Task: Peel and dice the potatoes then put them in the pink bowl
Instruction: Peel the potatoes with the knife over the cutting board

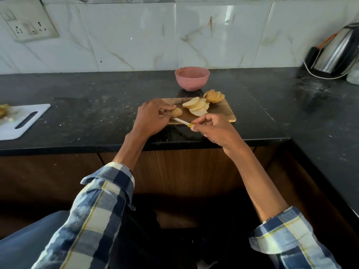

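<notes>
Slicing looked to be the step in hand, with dicing yet to come and nothing visible in the bowl. To do it well, the blade should come down straight beside the holding fingertips, those fingertips tucked back from the edge, and the small end piece kept flat on the board so it does not roll; the rounds could then be stacked and cut into strips, then across.

Nearest the person, the right hand (212, 128) pinched a knife (182, 121) by its yellowish handle, fingers curled round it, the pale blade pointing left and lying low over the near edge of the wooden cutting board (223, 113). Just left, the left hand (152, 118) was bent over the board's near left part, its fingertips (172, 108) pinching and steadying a small potato piece (176, 112) that rested on the board. Whether the blade touched that piece could not be told.

Further right on the board lay a fan of pale potato slices (196, 106), and at the far right corner a second leaning row of slices (214, 96), some skin seemingly showing. Beyond the board, on the black tabletop (97, 94), stood the pink bowl (192, 78), near the wall. Far left lay a white cutting board (23, 121) with scraps; far right stood a steel kettle (338, 53).
</notes>
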{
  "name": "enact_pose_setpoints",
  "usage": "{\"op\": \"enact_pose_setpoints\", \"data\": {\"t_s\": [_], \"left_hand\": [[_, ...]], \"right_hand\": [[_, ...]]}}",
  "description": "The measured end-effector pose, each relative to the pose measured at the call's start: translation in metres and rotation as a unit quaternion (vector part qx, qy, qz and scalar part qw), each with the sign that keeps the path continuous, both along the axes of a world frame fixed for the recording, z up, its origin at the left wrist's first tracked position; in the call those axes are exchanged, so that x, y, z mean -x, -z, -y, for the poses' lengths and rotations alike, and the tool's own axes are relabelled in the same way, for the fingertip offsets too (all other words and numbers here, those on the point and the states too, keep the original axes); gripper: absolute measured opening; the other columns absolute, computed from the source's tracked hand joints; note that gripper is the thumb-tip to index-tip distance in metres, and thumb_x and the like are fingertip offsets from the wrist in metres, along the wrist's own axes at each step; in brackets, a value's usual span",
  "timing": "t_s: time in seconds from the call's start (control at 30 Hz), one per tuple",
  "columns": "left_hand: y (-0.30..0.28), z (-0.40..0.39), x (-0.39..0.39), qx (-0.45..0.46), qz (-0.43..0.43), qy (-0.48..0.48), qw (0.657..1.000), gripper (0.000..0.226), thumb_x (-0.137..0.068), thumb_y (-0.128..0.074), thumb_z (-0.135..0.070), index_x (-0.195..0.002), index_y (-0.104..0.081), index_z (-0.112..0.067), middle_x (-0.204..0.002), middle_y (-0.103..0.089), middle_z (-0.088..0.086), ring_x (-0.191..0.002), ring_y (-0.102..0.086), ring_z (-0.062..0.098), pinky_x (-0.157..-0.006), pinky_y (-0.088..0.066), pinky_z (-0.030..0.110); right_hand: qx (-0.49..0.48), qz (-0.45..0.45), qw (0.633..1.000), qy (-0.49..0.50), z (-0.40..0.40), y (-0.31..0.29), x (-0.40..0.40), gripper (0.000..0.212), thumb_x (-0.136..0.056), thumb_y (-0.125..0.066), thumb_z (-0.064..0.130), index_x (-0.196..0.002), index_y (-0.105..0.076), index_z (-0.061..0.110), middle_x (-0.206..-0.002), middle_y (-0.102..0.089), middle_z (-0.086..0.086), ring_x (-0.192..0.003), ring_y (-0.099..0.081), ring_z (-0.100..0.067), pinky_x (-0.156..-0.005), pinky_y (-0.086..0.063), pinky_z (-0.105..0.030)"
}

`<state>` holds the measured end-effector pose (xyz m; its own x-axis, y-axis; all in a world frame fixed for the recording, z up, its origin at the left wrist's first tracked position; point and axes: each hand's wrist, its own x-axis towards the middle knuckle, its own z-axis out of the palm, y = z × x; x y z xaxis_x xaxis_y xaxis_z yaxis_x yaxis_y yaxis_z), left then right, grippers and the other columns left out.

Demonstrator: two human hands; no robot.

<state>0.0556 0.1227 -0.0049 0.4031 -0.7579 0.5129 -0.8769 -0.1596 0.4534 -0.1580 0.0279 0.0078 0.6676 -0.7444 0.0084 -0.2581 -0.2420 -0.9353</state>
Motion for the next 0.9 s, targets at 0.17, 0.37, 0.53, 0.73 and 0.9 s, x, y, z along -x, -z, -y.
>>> {"op": "enact_pose_setpoints", "data": {"t_s": [0.17,0.37,0.53,0.73,0.9], "left_hand": [[0.002,0.007,0.009,0.03,-0.045,-0.039,0.998,0.026,-0.089,-0.079,-0.046,-0.109,-0.082,-0.03,-0.109,-0.077,-0.013,-0.096,-0.066,0.003,-0.077,-0.042,0.013],[0.004,0.01,0.007,0.039,-0.073,-0.07,0.994,0.023,-0.087,-0.082,-0.041,-0.108,-0.082,-0.031,-0.105,-0.079,-0.013,-0.094,-0.065,-0.002,-0.077,-0.036,0.003],[0.007,0.008,0.003,0.047,-0.087,-0.063,0.993,0.023,-0.087,-0.082,-0.042,-0.107,-0.082,-0.032,-0.105,-0.078,-0.015,-0.094,-0.067,-0.003,-0.091,-0.051,0.022],[0.01,0.01,0.003,0.034,-0.091,-0.06,0.993,0.028,-0.086,-0.082,-0.048,-0.109,-0.081,-0.032,-0.106,-0.078,-0.015,-0.089,-0.069,-0.002,-0.076,-0.042,0.008],[0.008,0.01,0.004,0.031,-0.091,-0.06,0.994,0.025,-0.085,-0.084,-0.043,-0.108,-0.081,-0.033,-0.104,-0.079,-0.015,-0.083,-0.068,-0.005,-0.074,-0.044,0.008]], "right_hand": [[-0.018,0.038,0.999,0.033,0.003,0.005,0.01,0.014,-0.088,-0.08,0.018,-0.101,-0.074,0.016,-0.059,-0.06,0.012,-0.046,-0.047,0.001,-0.047,-0.035,-0.013],[-0.005,0.041,0.998,0.054,-0.001,0.008,0.001,0.013,-0.087,-0.082,0.019,-0.097,-0.074,0.019,-0.071,-0.066,0.003,-0.051,-0.051,0.002,-0.048,-0.04,-0.013],[0.004,0.086,0.993,0.083,0.001,0.013,0.005,0.013,-0.088,-0.081,0.019,-0.099,-0.074,0.018,-0.076,-0.068,0.007,-0.055,-0.059,0.002,-0.05,-0.043,-0.01],[0.093,0.075,0.984,0.128,-0.001,0.018,-0.024,0.012,-0.088,-0.079,0.022,-0.097,-0.072,0.021,-0.084,-0.072,0.007,-0.076,-0.069,-0.004,-0.066,-0.056,-0.022],[0.161,0.02,0.974,0.156,0.001,0.02,-0.048,0.012,-0.087,-0.077,0.029,-0.096,-0.071,0.023,-0.085,-0.07,0.01,-0.079,-0.065,-0.007,-0.063,-0.05,-0.026]]}}
